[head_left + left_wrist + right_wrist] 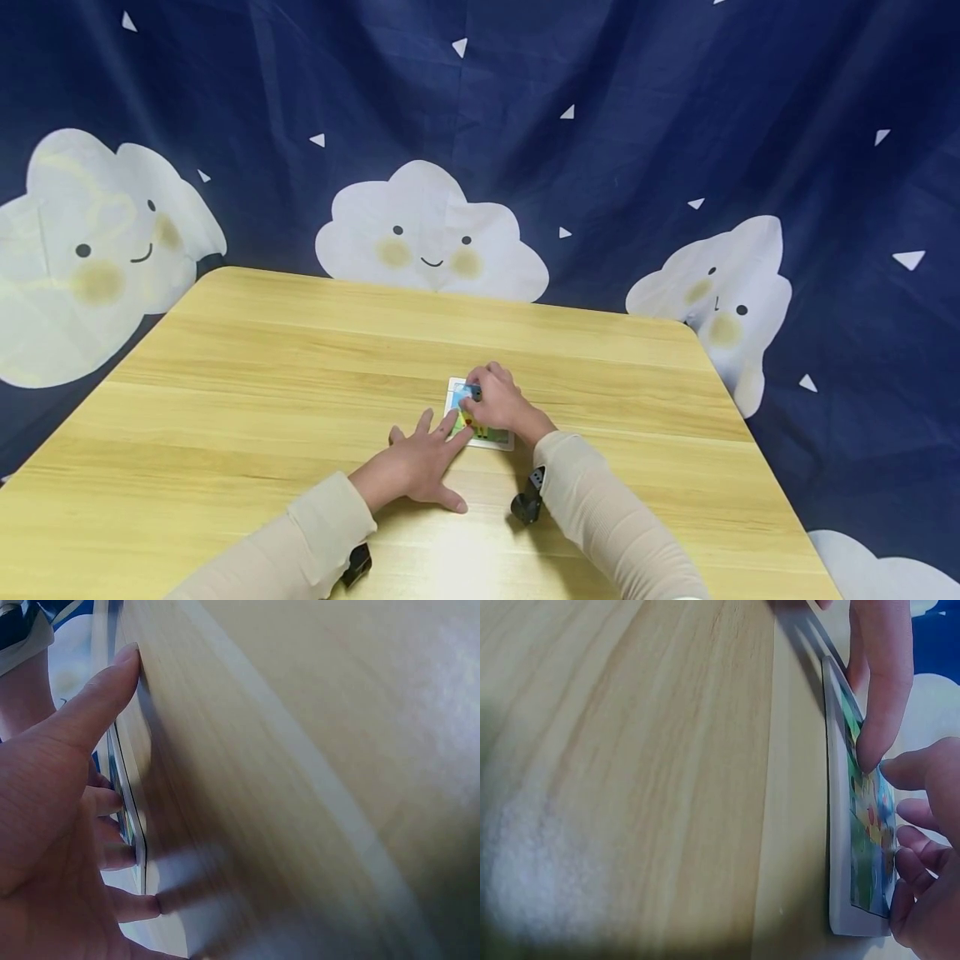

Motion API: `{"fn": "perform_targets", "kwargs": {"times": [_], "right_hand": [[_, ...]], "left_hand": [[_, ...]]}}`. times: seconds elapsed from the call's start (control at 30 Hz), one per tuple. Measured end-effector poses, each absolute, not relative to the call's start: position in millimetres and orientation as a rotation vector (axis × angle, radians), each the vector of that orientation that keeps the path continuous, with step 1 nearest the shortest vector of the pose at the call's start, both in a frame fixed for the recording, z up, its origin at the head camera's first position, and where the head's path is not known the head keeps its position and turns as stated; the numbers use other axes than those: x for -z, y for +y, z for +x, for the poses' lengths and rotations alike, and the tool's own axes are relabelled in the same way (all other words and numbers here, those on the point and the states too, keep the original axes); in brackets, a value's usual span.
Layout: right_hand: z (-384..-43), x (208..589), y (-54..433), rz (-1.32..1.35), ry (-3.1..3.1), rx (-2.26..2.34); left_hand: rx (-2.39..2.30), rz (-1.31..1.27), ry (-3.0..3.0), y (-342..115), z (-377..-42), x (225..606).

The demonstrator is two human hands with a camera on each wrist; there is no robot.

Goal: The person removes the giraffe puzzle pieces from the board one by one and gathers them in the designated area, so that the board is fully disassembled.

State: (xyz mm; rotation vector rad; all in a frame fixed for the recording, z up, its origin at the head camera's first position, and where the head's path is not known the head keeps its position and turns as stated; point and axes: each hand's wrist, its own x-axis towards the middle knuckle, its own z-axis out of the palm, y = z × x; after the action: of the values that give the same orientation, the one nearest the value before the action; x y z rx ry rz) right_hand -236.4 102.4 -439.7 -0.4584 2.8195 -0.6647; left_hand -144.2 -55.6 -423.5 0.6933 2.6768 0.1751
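A small jigsaw puzzle (491, 437) with a white border and a bright picture lies flat on the wooden table (300, 367). Blue, green and yellow show in the picture. My left hand (422, 467) spreads its fingers over the near left corner, and one straight finger (877, 712) touches the picture in the right wrist view. From the far right, my right hand (497, 400) bends over the puzzle. Its thumb and fingers (922, 847) are curled, with their tips right at the picture. I cannot tell whether they pinch a piece; the hand covers that part.
Black wrist cameras (527, 500) hang under both sleeves (600, 500), close above the table. Behind the far edge hangs a dark blue curtain (600, 167) with white smiling clouds. The table's right edge slants toward the viewer.
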Motion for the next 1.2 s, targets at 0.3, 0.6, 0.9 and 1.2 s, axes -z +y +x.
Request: {"fn": "perform_targets", "kwargs": {"times": [0.3, 0.6, 0.9, 1.2], "right_hand": [[-236.2, 439.1, 101.4, -0.422, 2.812, 0.677], [-237.7, 440.2, 101.3, -0.421, 2.807, 0.752], [-237.5, 439.3, 99.4, -0.394, 2.787, 0.853], [-235.2, 439.2, 98.0, -0.382, 2.787, 0.844]], "left_hand": [[-0.17, 0.691, 2.68, -55.5, -144.2, 424.0], [-0.166, 0.692, 2.677, -55.5, -143.7, 422.4], [-0.159, 0.691, 2.674, -55.3, -143.4, 422.0], [-0.146, 0.696, 2.683, -55.4, -141.3, 419.4]]}}
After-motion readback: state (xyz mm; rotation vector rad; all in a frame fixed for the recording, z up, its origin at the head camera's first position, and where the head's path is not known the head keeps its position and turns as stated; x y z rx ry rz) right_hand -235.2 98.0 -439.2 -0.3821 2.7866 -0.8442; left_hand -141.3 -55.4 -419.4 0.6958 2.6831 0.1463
